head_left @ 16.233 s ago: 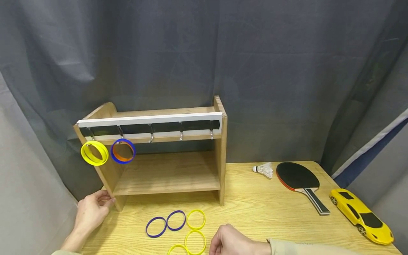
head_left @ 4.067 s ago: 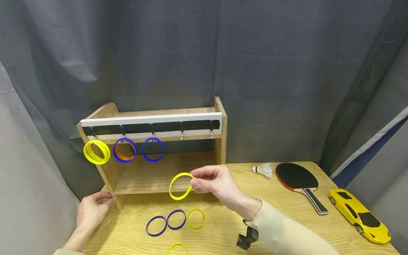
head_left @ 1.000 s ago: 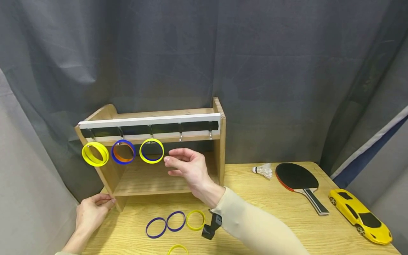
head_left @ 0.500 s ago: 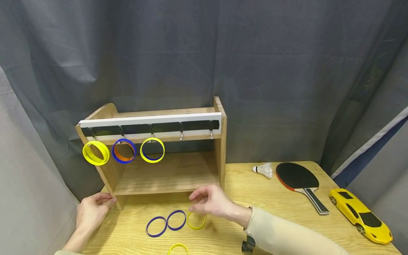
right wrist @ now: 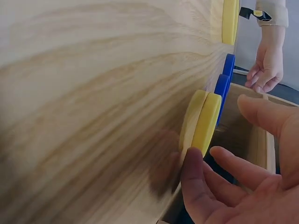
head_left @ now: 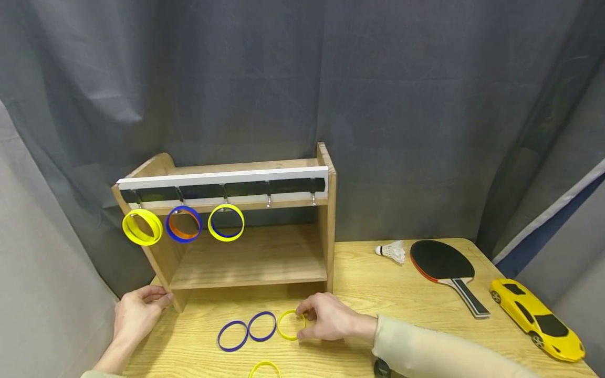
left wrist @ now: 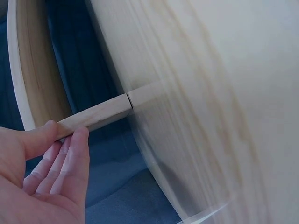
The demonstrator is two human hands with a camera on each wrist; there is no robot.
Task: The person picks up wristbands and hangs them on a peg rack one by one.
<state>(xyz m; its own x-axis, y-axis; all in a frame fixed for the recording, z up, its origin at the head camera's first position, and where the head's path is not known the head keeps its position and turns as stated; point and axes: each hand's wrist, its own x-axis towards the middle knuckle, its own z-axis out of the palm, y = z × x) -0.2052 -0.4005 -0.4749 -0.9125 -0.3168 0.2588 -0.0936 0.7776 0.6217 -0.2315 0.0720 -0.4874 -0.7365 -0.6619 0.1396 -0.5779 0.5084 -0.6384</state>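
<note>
My left hand (head_left: 137,314) pinches the lower left side panel of a small wooden shelf (head_left: 255,260) between thumb and fingers. On the table my right hand (head_left: 329,316) reaches round the right part of a yellow ring (head_left: 279,327). In the right wrist view a fingertip is at the edge of this yellow ring (right wrist: 206,123), while the thumb stands apart from it. Left of it lie two blue rings (head_left: 219,338), edge to edge, and nearer me another yellow ring (head_left: 264,363).
A hook rail (head_left: 246,189) runs along the shelf front. Yellow rings (head_left: 125,227), a blue ring (head_left: 167,227) with an orange one, and a yellow ring (head_left: 210,227) with a blue one hang there. Rightward lie a shuttlecock (head_left: 392,251), table tennis bat (head_left: 441,260) and toy car (head_left: 536,320).
A blue ring, then a yellow ring, were hung on the third hook. My right hand has since come down from there to the yellow ring on the table. The left hand keeps its grip.
</note>
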